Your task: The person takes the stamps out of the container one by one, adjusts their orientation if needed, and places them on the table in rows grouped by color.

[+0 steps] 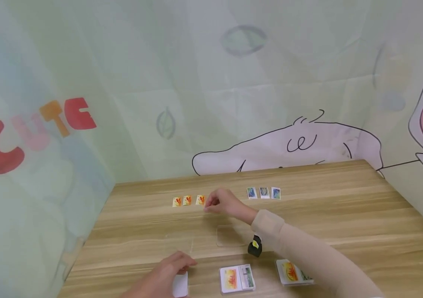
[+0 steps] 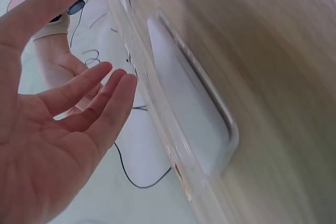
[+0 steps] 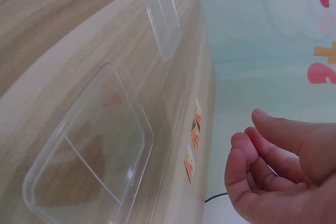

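Just now, the right hand (image 1: pixel 224 201) hovers near the back of the counter (image 1: pixel 133 231), its fingers loosely bent and gripping nothing, with the fingertips just beside the nearest of three orange cards (image 1: pixel 187 200). Those cards lie in a short row at the back left, the rightmost a little apart from the other two. Farther right, beyond the right hand, three blue cards (image 1: pixel 264 193) form a similar row.

At the front edge, the left hand (image 1: pixel 163 277) is empty, its fingers relaxed and spread; the left wrist view shows them apart from the white rectangular piece (image 1: pixel 181 286) beside it. To the right of that piece sit a middle stack (image 1: pixel 237 279) and a right stack (image 1: pixel 289 272), each topped with an orange picture; the right sleeve (image 1: pixel 308 252) partly hides the latter.

Between the rows and the stacks lie two clear plastic pieces (image 3: pixel 100 145), plus a black object (image 1: pixel 255 247) with a yellow mark, near the sleeve. Behind everything hangs a pale green backdrop (image 1: pixel 159 54) with cartoon drawings.
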`<state>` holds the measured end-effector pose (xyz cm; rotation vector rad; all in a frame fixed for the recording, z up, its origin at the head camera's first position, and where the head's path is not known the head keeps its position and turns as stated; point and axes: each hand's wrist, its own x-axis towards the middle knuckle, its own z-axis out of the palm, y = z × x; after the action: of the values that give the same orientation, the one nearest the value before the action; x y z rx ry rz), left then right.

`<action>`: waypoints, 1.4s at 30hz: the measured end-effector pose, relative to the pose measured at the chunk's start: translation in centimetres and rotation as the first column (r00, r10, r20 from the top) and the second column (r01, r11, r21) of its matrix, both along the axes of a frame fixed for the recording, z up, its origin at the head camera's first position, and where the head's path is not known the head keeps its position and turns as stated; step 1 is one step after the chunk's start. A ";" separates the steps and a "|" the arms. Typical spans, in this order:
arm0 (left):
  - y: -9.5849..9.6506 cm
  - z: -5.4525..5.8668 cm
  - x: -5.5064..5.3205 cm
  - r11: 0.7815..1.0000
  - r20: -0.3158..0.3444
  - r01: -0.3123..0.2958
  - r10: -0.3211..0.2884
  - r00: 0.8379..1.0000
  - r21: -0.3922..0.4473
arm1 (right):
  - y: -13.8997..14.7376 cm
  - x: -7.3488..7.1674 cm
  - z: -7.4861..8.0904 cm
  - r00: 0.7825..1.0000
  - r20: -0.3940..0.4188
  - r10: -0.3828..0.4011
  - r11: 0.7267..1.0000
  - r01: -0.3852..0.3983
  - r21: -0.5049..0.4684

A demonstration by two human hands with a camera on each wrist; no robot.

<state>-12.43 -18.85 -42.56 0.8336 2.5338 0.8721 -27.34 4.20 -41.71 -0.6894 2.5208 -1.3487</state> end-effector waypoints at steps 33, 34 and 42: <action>4.4 -1.7 0.0 0.999 -0.166 -0.015 0.007 0.986 -0.045 | 4.7 5.6 -0.3 0.988 0.052 0.148 0.986 -0.152 0.067; 4.5 -1.8 0.1 0.999 -0.168 -0.011 0.003 0.986 -0.048 | 4.8 5.7 -0.4 0.987 0.050 0.154 0.985 -0.157 0.065; 5.3 -2.0 0.3 0.995 -0.143 -0.023 0.009 0.990 -0.094 | 5.7 6.5 -1.0 0.984 0.042 0.173 0.982 -0.175 0.070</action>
<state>-12.17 -13.56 -44.57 0.8757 2.6853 0.7131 -20.86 9.87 -42.75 -0.8407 2.4046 -1.1931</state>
